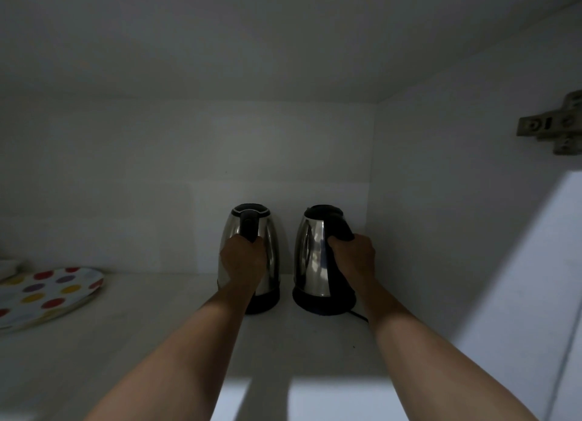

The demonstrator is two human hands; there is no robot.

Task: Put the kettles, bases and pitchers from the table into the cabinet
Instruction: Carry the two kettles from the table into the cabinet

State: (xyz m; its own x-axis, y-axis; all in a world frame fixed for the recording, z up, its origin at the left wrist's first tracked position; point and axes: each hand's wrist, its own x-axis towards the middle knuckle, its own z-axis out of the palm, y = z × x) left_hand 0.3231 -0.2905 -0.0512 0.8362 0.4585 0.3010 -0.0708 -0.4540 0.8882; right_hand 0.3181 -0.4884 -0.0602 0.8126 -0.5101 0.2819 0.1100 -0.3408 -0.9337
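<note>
Two steel kettles with black lids and handles stand upright side by side deep on the white cabinet shelf [157,342]. My left hand [242,260] grips the black handle of the left kettle [271,241]. My right hand [352,257] grips the handle of the right kettle [310,257]. Each kettle sits on a black base [321,305]; a black cord trails from the right base toward my right forearm. Both handles face me.
A plate with coloured dots [47,294] lies on the shelf at the far left. The cabinet's right wall [441,231] is close to the right kettle, with a metal hinge [557,128] near its front. The back wall stands just behind the kettles.
</note>
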